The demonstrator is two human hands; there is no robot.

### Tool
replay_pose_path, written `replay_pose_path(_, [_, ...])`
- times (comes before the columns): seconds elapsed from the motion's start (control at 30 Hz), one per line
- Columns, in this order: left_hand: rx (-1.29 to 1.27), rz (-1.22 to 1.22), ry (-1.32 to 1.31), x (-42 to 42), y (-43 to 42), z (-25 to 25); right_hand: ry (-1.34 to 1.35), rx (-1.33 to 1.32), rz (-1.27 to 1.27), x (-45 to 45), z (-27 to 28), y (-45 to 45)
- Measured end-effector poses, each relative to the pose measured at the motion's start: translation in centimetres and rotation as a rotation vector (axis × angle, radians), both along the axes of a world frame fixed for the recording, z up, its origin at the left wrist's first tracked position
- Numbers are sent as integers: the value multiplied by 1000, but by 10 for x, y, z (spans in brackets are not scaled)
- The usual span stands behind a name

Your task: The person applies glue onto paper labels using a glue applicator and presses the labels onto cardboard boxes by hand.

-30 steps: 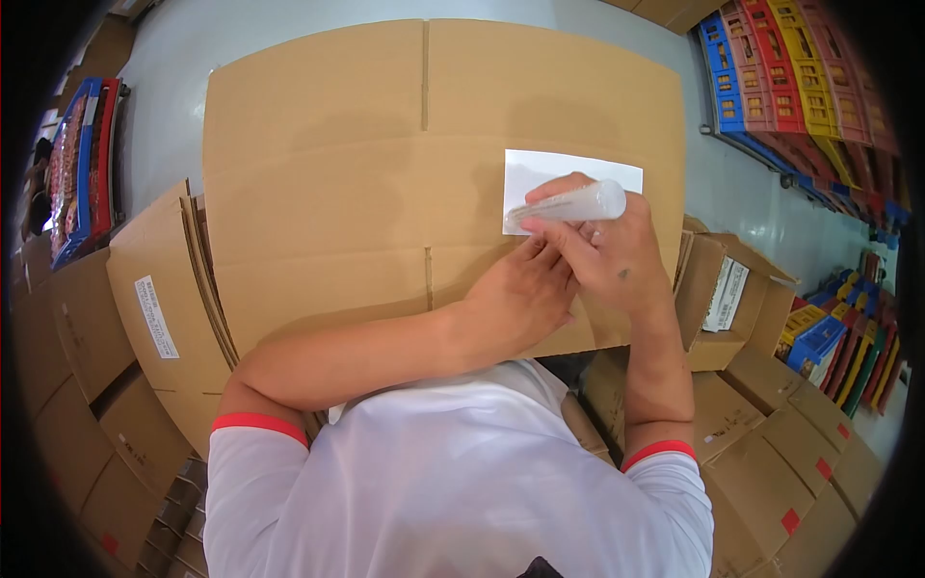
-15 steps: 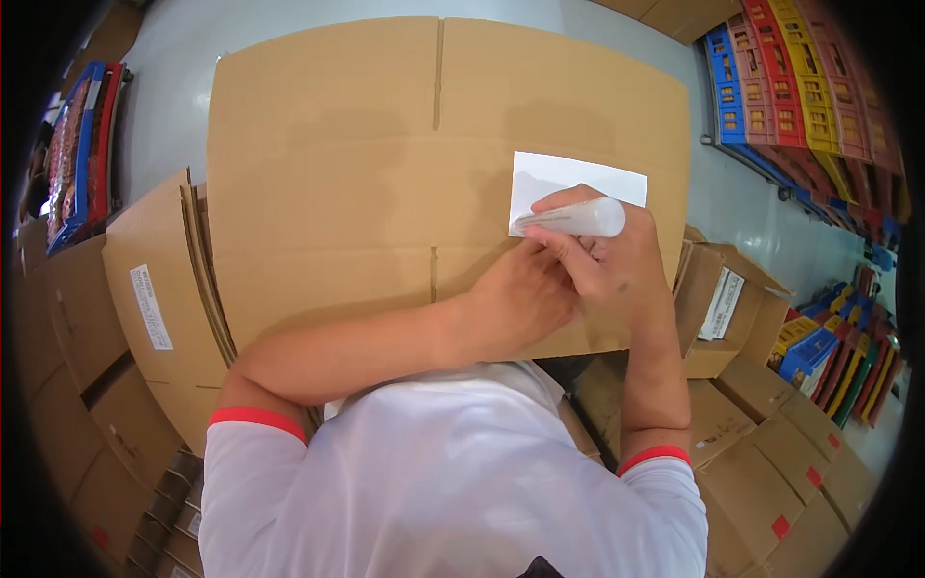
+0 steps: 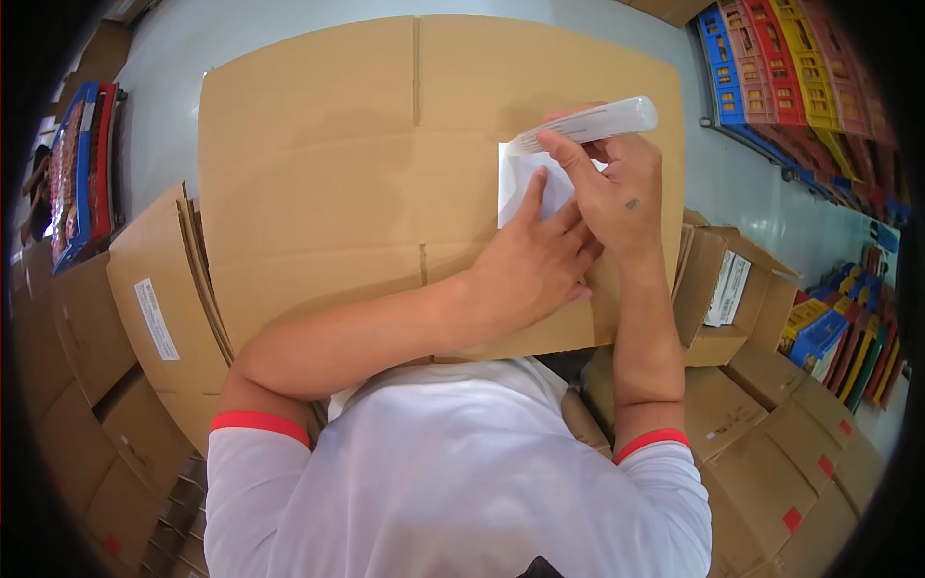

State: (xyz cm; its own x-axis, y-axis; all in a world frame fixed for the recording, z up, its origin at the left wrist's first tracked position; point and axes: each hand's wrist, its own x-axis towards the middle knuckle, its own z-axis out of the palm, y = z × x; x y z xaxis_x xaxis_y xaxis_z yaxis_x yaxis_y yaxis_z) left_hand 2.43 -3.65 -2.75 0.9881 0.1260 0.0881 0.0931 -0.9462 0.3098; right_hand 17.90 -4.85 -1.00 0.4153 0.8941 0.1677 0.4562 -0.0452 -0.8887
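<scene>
A piece of white paper (image 3: 511,188) lies on the large flat cardboard box (image 3: 308,193) in front of me. In my right hand (image 3: 621,183) is a slim, translucent glue bottle (image 3: 617,118) with grey print. It tilts, its narrow end at the paper's upper left corner and its rounded base up to the right. My left hand (image 3: 535,246) rests with fingers spread on the paper's lower part, just below and left of my right hand. The two hands hide much of the paper's right side.
Folded cartons (image 3: 159,299) with a label stand at the left. An open carton (image 3: 718,299) sits at the right, above several closed cartons (image 3: 761,462). Coloured crates (image 3: 771,67) are stacked at the upper right, and more crates (image 3: 87,173) stand at the far left.
My right hand has moved up with the glue bottle, whose narrow end went from the paper's lower left corner to its upper left. My left hand's fingers have spread onto the paper.
</scene>
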Motion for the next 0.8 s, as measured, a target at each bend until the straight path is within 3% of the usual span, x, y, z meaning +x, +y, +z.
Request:
replay_pose_path(0.43, [-35,37,4,5,0,6,-9,-100,-363,81,7,-68])
replay_pose_path(0.6, [-46,43,17,7,0,8,152,41,-460,84,9,-74])
replay_pose_path(0.73, [-49,44,31,7,0,8,138,82,-417,85,11,-82])
replay_pose_path(0.8, [-48,36,33,8,0,10,21,-24,-343,83,4,-82])
